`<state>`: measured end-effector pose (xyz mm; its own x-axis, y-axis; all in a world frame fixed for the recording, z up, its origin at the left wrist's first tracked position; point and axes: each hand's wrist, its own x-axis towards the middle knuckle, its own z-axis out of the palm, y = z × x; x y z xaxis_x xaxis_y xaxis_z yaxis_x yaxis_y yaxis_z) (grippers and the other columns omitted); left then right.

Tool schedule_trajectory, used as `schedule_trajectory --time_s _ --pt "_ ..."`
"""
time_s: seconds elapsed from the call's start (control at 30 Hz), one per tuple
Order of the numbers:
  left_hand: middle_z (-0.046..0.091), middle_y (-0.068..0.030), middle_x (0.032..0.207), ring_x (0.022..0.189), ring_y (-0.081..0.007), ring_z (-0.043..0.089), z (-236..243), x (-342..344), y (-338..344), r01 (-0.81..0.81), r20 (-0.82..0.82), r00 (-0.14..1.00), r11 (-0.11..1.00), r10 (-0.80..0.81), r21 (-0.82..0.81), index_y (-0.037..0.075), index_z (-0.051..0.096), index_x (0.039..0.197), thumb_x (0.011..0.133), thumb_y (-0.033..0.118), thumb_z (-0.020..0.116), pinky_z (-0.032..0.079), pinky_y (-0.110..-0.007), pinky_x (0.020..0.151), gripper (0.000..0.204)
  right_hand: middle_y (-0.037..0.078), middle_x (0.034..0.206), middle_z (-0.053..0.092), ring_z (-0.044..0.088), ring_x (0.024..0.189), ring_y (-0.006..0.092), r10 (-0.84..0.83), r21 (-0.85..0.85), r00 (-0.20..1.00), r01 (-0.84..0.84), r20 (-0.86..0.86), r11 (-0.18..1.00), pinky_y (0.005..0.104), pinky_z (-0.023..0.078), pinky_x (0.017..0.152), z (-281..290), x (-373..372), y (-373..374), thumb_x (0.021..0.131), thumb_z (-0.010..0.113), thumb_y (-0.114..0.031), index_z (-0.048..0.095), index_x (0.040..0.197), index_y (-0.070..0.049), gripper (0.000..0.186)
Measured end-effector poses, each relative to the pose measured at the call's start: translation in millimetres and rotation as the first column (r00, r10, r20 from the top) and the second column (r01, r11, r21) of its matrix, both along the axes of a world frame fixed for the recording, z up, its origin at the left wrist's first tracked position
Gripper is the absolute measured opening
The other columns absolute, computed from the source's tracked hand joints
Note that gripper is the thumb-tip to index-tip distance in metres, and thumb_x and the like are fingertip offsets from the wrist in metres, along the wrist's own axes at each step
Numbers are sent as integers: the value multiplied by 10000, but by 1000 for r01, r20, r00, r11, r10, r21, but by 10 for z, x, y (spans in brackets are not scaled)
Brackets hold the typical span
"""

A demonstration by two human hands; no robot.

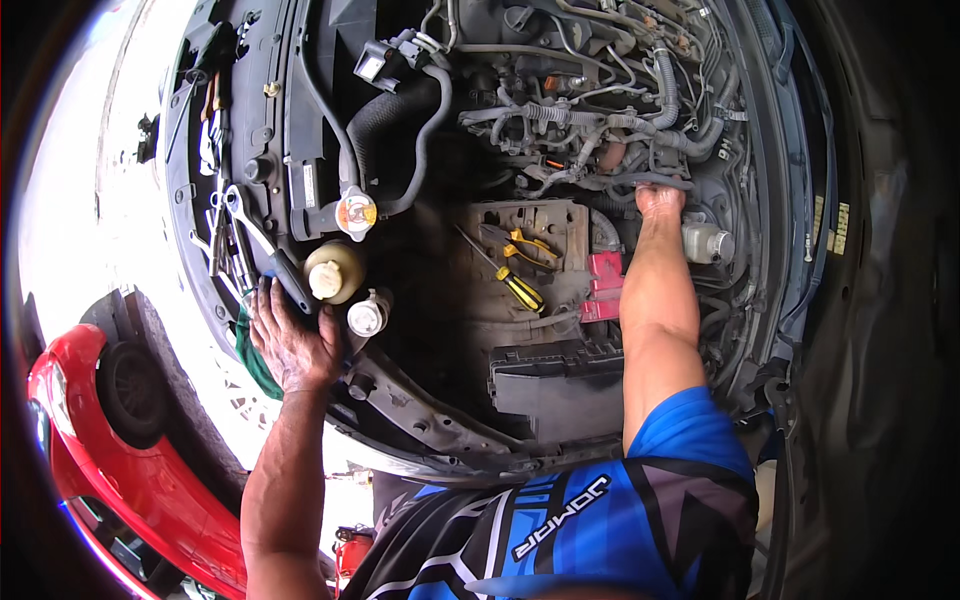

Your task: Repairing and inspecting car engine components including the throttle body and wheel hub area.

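My left hand (293, 338) rests with fingers spread at the front edge of the engine bay. Its fingertips lie by the black handle of a ratchet wrench (268, 245), and a dark green cloth (258, 350) shows beside the hand. Reaching far in, my right hand (660, 197) is at a black hose (650, 181) on the engine's right side. The fingers there are hidden, so I cannot tell what they touch. Between my arms, a yellow-and-black screwdriver (518, 287) and yellow-handled pliers (530, 248) lie on the dusty metal battery tray (480, 222).
Several tools line the front panel, including sockets (218, 235). Near my left hand stand a yellowed reservoir (345, 268) and the radiator cap (356, 213). A brake fluid reservoir (706, 243) sits beside my right forearm. A black fuse box (555, 385) lies close to me; a red car (130, 440) stands left.
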<state>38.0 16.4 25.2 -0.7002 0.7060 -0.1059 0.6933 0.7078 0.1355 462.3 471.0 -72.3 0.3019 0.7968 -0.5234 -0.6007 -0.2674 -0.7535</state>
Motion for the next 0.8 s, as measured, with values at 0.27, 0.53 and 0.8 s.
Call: schedule_trajectory --time_s 0.27,0.53,0.8 --pt "355 -209 1476 1401 -381 277 -3 -5 20 30 5 1000 997 -30 66 16 334 1435 840 499 550 171 -522 1138 796 37 870 593 513 672 199 -89 -170 996 88 5 981 340 415 562 19 -69 -49 989 347 -447 558 986 -179 341" --pt "341 -207 1487 1412 -382 258 -14 7 1 11 21 1000 999 -12 44 23 325 1443 834 499 548 151 -522 1148 804 48 738 442 433 555 174 -15 -164 995 32 102 986 282 351 430 93 -248 -47 904 497 -425 490 844 -128 303" --pt "321 -234 1484 1419 -401 230 30 -12 -2 11 58 998 1000 -10 -23 2 311 1443 840 510 545 135 -548 1144 822 10 772 523 444 584 128 -204 -181 960 239 190 954 267 471 597 194 -449 -69 899 554 -348 613 865 -145 214"
